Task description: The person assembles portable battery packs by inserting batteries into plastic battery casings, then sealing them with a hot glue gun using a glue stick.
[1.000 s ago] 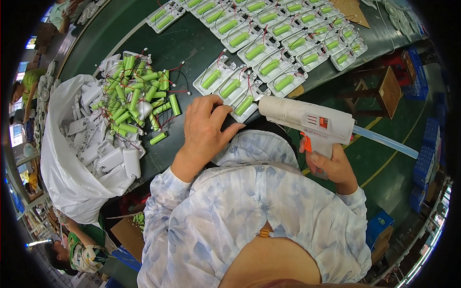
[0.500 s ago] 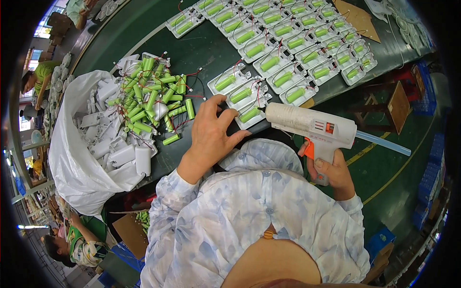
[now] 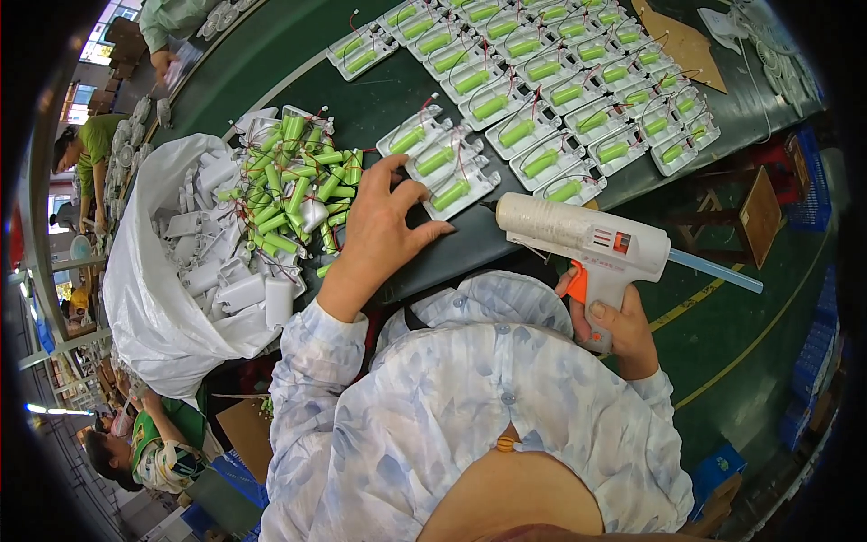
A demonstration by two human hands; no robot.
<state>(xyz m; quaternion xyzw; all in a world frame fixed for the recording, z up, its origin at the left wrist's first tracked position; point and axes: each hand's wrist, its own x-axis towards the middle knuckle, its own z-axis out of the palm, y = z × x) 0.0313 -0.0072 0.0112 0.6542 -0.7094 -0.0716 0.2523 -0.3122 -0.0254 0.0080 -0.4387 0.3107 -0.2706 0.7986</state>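
Observation:
My right hand (image 3: 621,327) is wrapped round the handle of a white hot glue gun (image 3: 578,233), fingers at its orange trigger. A translucent glue stick (image 3: 718,271) pokes out of its back, and its dark nozzle points left. My left hand (image 3: 372,237) is spread, its fingertips at the left ends of a short row of white plastic casings (image 3: 449,194). Each casing in this row holds a green cylindrical battery cell (image 3: 436,163) with thin red and black wires. The nozzle is just right of the nearest casing, apart from it.
Many like casings (image 3: 578,122) stand in rows at the far right of the dark green table (image 3: 298,86). Left of my hand lie a heap of wired green cells (image 3: 293,185) and a white sack (image 3: 135,271) of empty casings. Cardboard (image 3: 682,45) lies at the back. Other people work at far left.
My left hand and the short row of casings beside it have shifted left and away from me, widening the gap to the other rows. The glue gun has stayed nearly in place.

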